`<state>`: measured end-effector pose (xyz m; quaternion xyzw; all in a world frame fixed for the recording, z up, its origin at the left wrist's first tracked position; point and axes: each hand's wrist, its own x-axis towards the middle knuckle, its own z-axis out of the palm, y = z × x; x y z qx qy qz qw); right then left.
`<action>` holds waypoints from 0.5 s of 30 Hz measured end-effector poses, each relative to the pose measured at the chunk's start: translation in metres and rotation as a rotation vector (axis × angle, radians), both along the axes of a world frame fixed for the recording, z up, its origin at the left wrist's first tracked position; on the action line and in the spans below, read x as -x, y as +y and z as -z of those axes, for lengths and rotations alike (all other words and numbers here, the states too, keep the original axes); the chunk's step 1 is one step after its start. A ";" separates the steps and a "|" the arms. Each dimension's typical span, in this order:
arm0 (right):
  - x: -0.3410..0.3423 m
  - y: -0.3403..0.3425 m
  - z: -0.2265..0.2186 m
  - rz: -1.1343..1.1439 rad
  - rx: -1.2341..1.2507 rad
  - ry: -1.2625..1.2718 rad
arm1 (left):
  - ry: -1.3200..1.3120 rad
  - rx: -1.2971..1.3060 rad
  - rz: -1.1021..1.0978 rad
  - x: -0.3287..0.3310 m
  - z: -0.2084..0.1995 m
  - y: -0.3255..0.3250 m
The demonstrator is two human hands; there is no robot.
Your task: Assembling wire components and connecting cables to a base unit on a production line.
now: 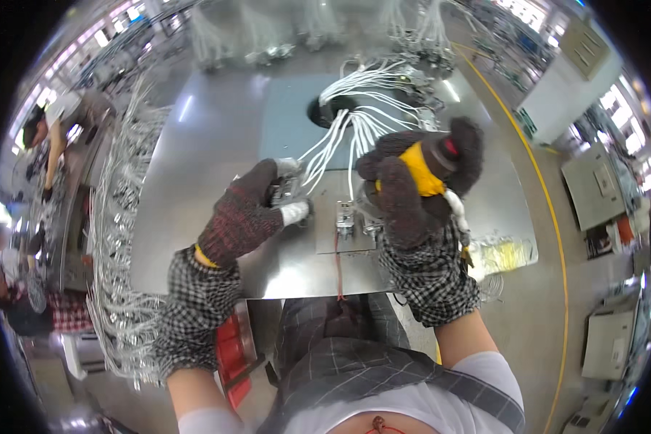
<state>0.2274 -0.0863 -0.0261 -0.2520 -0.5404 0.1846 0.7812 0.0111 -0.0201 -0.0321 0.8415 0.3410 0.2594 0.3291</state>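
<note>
My left hand (249, 210), in a dark red-black knit glove with white-wrapped fingertips, is closed around small metal connector pieces (286, 191) at the ends of white cables. Across from it, my right hand (405, 199), in a dark glove, is wrapped round a yellow-and-black handheld tool (421, 170) with a red spot on its end. Its exact kind is unclear, and the glove hides its working tip. Between the hands, a small metal block (345, 217) sits on a flat plate, a white cable reaching it from above. The white cables (351, 126) fan out of a dark round opening in the tabletop.
The shiny metal tabletop (195, 145) carries clustered metal parts (419, 90) at its far right. Hanging white cable bundles (119, 239) line the left side. A clear-and-yellow plastic packet (503, 257) lies near the right edge. Another person (61, 123) works at the far left.
</note>
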 end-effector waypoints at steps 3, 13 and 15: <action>0.003 0.005 0.002 0.019 -0.054 -0.022 | -0.603 0.566 0.162 -0.004 0.031 -0.010; -0.026 0.004 -0.028 0.100 -0.156 0.228 | -0.443 0.487 -0.069 -0.032 0.037 -0.017; -0.015 0.005 -0.025 0.081 -0.103 0.167 | -0.359 0.294 -0.063 -0.040 0.038 -0.023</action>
